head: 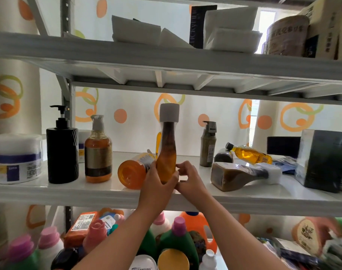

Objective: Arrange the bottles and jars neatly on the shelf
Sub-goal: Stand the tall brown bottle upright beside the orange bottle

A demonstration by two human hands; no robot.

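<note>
Both arms reach up to the middle shelf [88, 189]. The left hand [158, 184] is wrapped around the base of an upright amber bottle [167, 152] with a white cap, standing mid-shelf. The right hand [187, 177] pinches at the bottle's lower side; what its fingertips hold is hard to make out. An orange jar [134, 171] lies tipped over just left, partly hidden by the hand. A brown bottle [242, 175] lies flat to the right.
</note>
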